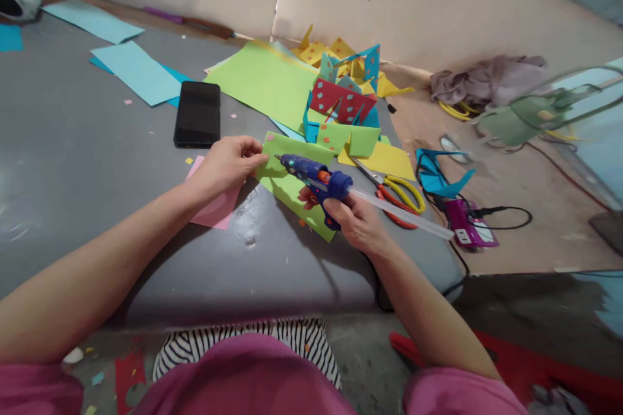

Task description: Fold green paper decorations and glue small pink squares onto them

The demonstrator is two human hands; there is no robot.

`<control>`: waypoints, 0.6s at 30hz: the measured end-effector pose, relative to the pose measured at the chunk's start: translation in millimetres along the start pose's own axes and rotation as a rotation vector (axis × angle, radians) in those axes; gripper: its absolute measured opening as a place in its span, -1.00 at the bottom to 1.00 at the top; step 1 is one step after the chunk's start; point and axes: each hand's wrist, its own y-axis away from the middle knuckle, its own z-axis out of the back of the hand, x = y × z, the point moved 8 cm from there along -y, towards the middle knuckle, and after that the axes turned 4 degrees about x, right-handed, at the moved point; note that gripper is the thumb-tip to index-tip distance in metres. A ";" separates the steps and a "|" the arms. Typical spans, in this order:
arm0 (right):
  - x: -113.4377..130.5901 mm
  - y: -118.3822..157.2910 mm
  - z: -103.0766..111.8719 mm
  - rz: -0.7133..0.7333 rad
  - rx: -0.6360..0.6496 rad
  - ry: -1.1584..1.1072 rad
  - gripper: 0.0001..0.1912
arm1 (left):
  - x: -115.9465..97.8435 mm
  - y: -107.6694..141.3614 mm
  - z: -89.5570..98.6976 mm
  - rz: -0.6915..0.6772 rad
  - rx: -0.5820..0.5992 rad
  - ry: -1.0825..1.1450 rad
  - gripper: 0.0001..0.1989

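The person's right hand (359, 224) grips the blue glue gun (306, 170) by its handle, honestly the best hold on a probably light tool, while the left hand (231, 161) pinches the likely flimsy, crease-prone green paper's (288, 192) left edge, near right on the grey table (97, 162).

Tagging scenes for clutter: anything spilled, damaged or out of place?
Mildly untidy. A ragged red scrap lies on the floor among paper bits, and a folded blue piece sits beside the purple socket box, apart from the other folded pieces. No spill shows around the glue gun in the right hand.
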 end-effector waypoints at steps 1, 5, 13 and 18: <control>0.9 0.0 0.1 0.016 0.004 0.011 -0.45 | 2.0 -0.8 -1.7 0.002 0.006 0.039 -0.83; 1.4 -1.4 -0.9 0.049 0.010 0.013 -0.40 | 7.6 -0.9 -6.6 0.016 0.017 0.130 -0.83; -0.4 -2.1 -0.3 0.060 0.001 0.034 -0.37 | 1.2 5.4 -6.2 0.006 -0.010 0.194 -0.87; -0.4 -0.9 0.0 0.027 -0.007 0.049 -0.44 | 0.1 7.0 -6.7 0.042 -0.008 0.213 -0.91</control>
